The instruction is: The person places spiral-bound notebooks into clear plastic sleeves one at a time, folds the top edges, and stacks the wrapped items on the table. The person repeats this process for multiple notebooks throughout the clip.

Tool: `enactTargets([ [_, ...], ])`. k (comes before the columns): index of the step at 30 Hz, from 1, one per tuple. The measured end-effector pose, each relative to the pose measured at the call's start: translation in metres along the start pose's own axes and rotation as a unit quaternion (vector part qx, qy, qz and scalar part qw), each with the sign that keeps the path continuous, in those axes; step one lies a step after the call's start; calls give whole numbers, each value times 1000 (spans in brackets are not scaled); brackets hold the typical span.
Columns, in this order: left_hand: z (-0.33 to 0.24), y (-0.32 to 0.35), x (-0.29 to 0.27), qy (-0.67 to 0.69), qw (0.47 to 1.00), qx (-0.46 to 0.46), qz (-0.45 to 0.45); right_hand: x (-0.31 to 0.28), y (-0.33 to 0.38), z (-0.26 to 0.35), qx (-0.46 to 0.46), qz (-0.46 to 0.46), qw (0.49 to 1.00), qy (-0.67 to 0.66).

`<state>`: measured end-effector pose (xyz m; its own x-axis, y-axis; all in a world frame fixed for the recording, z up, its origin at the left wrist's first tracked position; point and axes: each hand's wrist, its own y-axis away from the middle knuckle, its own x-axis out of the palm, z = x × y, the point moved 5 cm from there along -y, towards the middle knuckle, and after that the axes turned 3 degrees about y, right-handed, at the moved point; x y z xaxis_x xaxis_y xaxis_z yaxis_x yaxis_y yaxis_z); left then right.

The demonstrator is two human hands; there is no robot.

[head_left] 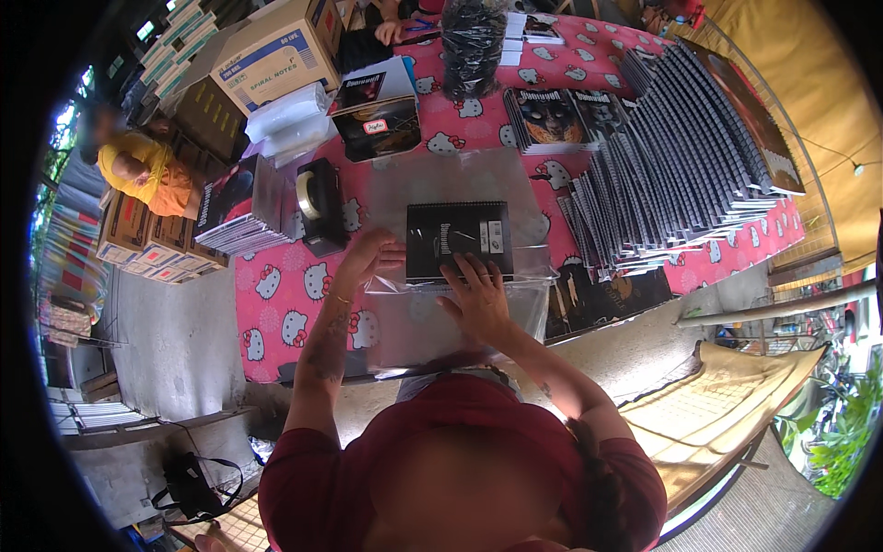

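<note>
— How many notebooks are under the hands?
— One black spiral notebook point(458, 241), lying on a clear plastic sleeve point(460, 304). The right hand point(478, 299) lies flat, fingers spread on its near edge; the left hand point(368, 255) curls loosely against its left side, gripping nothing I can make out.
— And around the fingers?
— Left of them, one black tape dispenser point(317, 207). Beyond the fingertips, two dark-covered notebooks point(379, 112); farther left, one brown carton point(271, 55) with a white-and-blue label. To the right, a long fanned row of notebooks point(681, 156).
</note>
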<state>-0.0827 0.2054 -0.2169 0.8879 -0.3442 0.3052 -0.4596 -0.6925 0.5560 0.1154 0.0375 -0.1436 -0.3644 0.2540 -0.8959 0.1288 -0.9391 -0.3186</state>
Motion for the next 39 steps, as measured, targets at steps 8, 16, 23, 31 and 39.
enactTargets([
  [8, 0, 0, 4, -3, 1000, -11, 20, 0, -14, -5, 7, 4, 1000, -10],
  [16, -4, 26, -29, -10, 999, 44, -31, -68, -3, -130, 196, -139, 968, 78],
  [23, -55, 22, -5, -276, 947, 128, -99, -21, 0, -4, 13, 13, 999, -27],
  [31, -115, -138, 126, -599, 630, 485, -91, -17, -9, -5, 25, 37, 999, -20],
  [39, -116, -160, 148, -691, 535, 484, -53, -21, -10, -19, 27, 35, 998, -37],
])
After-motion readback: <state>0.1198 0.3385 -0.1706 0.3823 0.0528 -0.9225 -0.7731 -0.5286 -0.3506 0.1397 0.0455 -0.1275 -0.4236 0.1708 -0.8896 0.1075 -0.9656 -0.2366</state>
